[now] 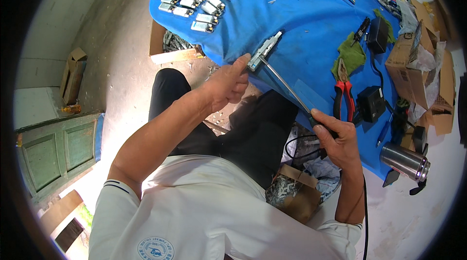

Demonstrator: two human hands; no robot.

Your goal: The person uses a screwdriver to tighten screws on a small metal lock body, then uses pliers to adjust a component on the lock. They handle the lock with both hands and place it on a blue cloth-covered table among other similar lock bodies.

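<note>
Head view: pinched part by near end in left hand, long axis away-right; gripped screwdriver in right hand, crosswise to part.

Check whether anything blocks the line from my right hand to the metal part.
Nothing visible does. The right hand holds a screwdriver, its shaft running unobstructed above the cloth to the metal part in the left hand. The pliers lie off to the right.
</note>
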